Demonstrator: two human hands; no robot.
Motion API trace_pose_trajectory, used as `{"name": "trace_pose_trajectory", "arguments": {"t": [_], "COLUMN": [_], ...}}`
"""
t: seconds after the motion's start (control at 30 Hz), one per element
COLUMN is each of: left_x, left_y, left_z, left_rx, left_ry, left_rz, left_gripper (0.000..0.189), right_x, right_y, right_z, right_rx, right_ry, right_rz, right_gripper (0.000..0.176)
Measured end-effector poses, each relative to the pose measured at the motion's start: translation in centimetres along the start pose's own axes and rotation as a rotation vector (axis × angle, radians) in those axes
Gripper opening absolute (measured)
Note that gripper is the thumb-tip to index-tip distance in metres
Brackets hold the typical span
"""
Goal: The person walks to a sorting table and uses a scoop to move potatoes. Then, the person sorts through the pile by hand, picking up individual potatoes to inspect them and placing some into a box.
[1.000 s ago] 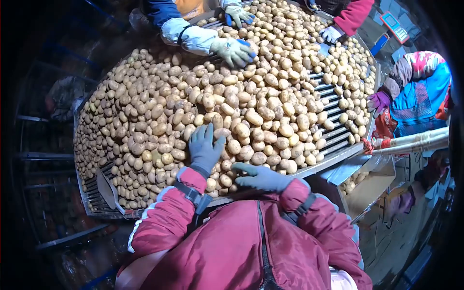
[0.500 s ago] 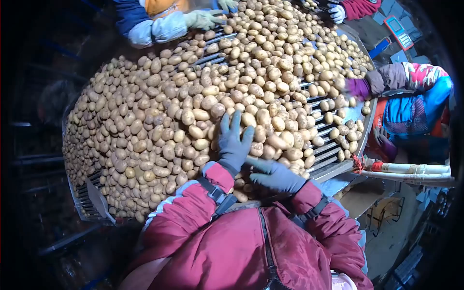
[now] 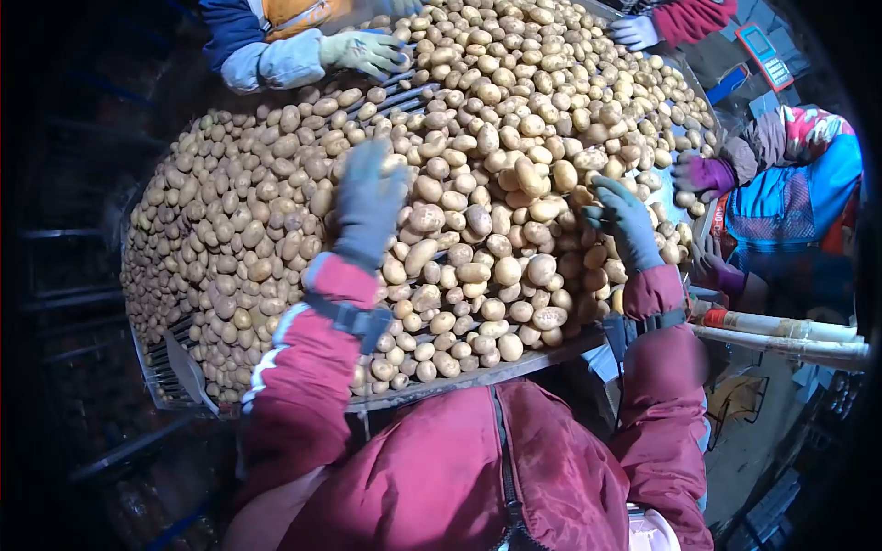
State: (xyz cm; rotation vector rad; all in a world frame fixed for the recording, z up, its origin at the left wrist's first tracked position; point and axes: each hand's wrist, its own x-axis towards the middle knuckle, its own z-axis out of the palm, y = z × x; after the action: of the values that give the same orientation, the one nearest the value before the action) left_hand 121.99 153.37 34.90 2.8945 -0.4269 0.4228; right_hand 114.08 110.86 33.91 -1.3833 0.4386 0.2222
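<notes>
A broad heap of potatoes [image 3: 478, 220] covers the slatted sorting table. My left hand [image 3: 369, 207], in a grey-blue glove, is over the middle of the heap with its fingers stretched out and apart; the fingertips are smeared by motion. I see nothing held in it. My right hand [image 3: 629, 225], gloved alike, lies against the potatoes at the right side of the heap. Its fingers are apart and slightly bent, touching potatoes along their left side, and it grips none that I can see.
At the top left a co-worker's gloved hand [image 3: 367, 53] rests at bare slats [image 3: 390, 99]. Another's white glove [image 3: 636, 33] is at the top; a purple glove [image 3: 706, 174] is at the right edge. White pipes [image 3: 781, 326] stick out at the right.
My hands have moved apart: the left up and left, the right up and right. Potatoes now cover the slats at the right that showed before. The co-workers' hands have shifted.
</notes>
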Motion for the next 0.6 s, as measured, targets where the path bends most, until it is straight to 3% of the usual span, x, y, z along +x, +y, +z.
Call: {"name": "trace_pose_trajectory", "arguments": {"t": [0.07, 0.1, 0.13, 0.2, 0.23, 0.33, 0.4, 0.47, 0.5, 0.53, 0.57, 0.6], "left_x": [-2.4, -3.7, -4.9, -5.7, -4.1, -3.1, -2.5, -1.5, -1.0, -0.8, -1.3, -1.9], "left_y": [-7.2, -8.8, -10.2, -11.2, -8.3, -5.5, -3.3, 1.5, 4.0, 6.0, 7.7, 9.3], "left_z": [0.2, 1.4, 3.0, 5.3, 3.4, 7.3, 8.4, 7.0, 6.3, 5.9, 5.6, 5.3], "left_rx": [-0.251, -0.256, -0.254, -0.252, 0.048, -0.077, -0.135, -0.430, -0.581, -0.737, -0.747, -0.792], "left_ry": [-0.037, -0.042, -0.041, -0.033, -0.161, -0.125, -0.104, -0.106, -0.106, -0.106, -0.107, -0.235], "left_rz": [-0.278, -0.275, -0.295, -0.330, -0.251, -0.360, -0.413, -0.394, -0.380, -0.365, -0.368, -0.245], "left_gripper": [0.051, 0.051, 0.052, 0.054, 0.054, 0.056, 0.057, 0.064, 0.067, 0.070, 0.070, 0.071], "right_x": [-2.4, -3.9, -5.4, -8.4, -9.5, -11.0, -11.7, -11.9, -12.3, -12.1, -12.1, -12.1], "right_y": [0.1, 0.5, 1.3, 1.3, 2.0, 5.6, 7.1, 7.3, 5.4, 6.2, 5.1, 4.0], "right_z": [-0.5, -0.8, -0.5, 0.6, 1.1, 2.3, 3.2, 5.1, 6.5, 7.3, 8.6, 10.0], "right_rx": [0.040, 0.073, -0.275, 0.125, 0.126, 0.245, 0.162, -0.071, -0.127, -0.107, -0.122, -0.138], "right_ry": [0.033, 0.062, 0.009, 0.094, 0.097, 0.070, 0.037, -0.095, -0.127, -0.186, -0.265, -0.343], "right_rz": [-0.024, -0.046, -0.317, 0.113, 0.129, 0.140, 0.177, -0.016, 0.062, 0.008, 0.115, 0.222], "right_gripper": [0.044, 0.041, 0.041, 0.038, 0.037, 0.033, 0.032, 0.033, 0.034, 0.033, 0.033, 0.034]}}
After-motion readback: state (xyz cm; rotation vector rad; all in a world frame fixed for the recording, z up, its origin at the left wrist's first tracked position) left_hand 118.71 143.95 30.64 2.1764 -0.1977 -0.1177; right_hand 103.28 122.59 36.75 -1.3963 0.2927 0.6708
